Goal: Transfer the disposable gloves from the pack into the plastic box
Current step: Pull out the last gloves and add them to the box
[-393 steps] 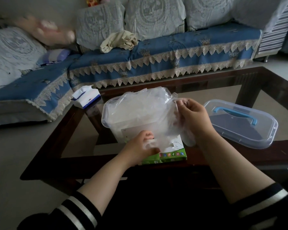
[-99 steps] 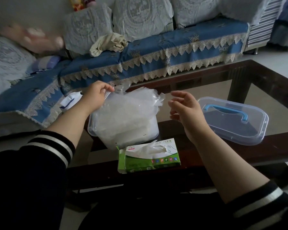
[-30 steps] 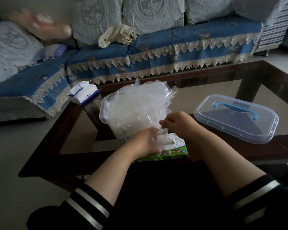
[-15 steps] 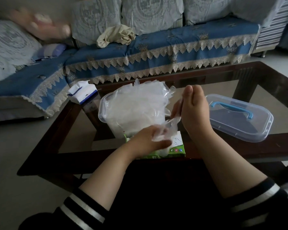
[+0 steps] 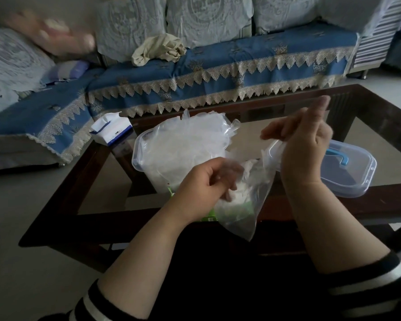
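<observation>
I see the plastic box near the table's front edge already heaped with gloves. My right hand pinches one more glove; my left hand curls over the pack. I judge most are transferred.

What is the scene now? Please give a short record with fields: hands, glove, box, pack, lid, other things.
left hand: holds one end of a clear glove
right hand: raised, pinches the other end
glove: stretched between both hands, above the pack
plastic box: open, heaped with gloves
pack: green, mostly hidden behind the glove
lid: on the table, blue handle, right of the box
other: tissue pack at the far left corner
</observation>
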The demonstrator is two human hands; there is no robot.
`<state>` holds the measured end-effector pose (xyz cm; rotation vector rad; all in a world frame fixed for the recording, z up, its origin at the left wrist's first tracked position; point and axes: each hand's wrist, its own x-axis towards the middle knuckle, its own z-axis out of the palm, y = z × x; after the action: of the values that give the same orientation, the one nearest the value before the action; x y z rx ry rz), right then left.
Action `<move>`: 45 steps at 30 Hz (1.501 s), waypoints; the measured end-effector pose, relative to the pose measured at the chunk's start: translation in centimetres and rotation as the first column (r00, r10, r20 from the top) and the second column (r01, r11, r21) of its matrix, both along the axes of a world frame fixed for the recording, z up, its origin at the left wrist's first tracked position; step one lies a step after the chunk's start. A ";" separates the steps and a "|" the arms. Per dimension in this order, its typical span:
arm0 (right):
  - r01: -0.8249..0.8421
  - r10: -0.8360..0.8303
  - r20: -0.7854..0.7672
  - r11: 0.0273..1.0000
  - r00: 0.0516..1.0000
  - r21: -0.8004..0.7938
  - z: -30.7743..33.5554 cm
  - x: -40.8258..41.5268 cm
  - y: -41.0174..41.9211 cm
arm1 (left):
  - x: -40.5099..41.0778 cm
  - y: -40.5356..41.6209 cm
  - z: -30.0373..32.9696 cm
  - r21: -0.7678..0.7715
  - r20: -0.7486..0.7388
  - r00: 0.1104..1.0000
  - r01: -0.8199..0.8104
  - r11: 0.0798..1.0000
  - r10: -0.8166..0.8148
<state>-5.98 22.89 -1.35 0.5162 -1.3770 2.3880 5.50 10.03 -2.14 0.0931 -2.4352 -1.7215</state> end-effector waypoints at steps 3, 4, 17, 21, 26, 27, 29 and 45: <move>0.055 -0.017 -0.203 0.981 0.979 0.185 0.3 -0.3 0.8 | 0.3 -1.0 1.0 -0.226 0.104 0.990 0.119 0.967 -0.097; -0.029 0.090 -0.197 0.955 0.976 0.296 0.4 -0.2 1.0 | 0.4 -1.1 1.3 -0.273 0.145 0.983 0.148 0.950 -0.112; -0.631 0.614 0.361 0.300 0.702 0.716 0.2 1.0 -2.0 | -1.3 -5.8 5.5 -0.379 0.121 0.993 0.040 0.925 0.007; -0.416 0.379 0.215 0.604 0.900 0.680 -0.5 1.4 -5.1 | -2.1 -7.6 6.1 -0.374 -0.010 0.980 -0.187 0.908 0.198; -0.245 0.221 0.124 0.687 0.967 0.684 -0.7 1.1 -8.3 | -2.4 -10.7 4.5 -0.349 -0.076 0.920 -0.386 0.854 0.385; -0.248 0.220 0.131 0.677 0.967 0.693 -0.6 1.0 -9.2 | -2.7 -11.3 4.2 -0.332 -0.098 0.908 -0.417 0.846 0.408; -0.235 0.205 0.132 0.647 0.970 0.726 -0.2 1.0 -10.6 | -3.5 -12.2 3.7 -0.288 -0.147 0.884 -0.468 0.836 0.444; -0.263 0.044 0.271 -0.126 0.962 0.956 1.7 -1.9 -15.8 | -6.3 -16.1 -1.1 -0.556 -0.111 0.895 -0.416 0.719 0.432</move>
<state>-7.88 7.05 0.32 0.8339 -3.2630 0.7911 -0.80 -6.11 -3.26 0.5559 -2.5642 -0.7629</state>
